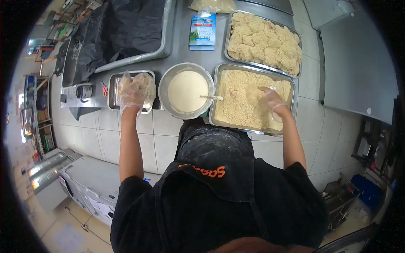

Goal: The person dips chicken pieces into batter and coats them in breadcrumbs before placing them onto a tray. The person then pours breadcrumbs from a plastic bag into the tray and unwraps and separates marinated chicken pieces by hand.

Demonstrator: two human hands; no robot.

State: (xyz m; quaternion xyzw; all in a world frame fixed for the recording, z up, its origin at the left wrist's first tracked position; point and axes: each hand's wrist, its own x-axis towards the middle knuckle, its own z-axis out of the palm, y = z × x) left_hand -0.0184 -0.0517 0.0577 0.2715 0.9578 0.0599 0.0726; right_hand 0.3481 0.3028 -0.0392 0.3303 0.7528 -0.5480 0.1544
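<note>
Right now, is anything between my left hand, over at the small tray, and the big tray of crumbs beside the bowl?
Yes, the bowl of pale liquid stands between your left hand and the crumb tray, with a utensil's handle jutting over its rim on the crumb side.

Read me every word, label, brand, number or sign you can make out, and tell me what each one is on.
"sag", seemingly, in orange on the black apron; its remaining letters are lost in a fold.
Blue packet: upside-down print, too small to read surely.
Dark container: markings too small.
Papers: too blurred.
</note>
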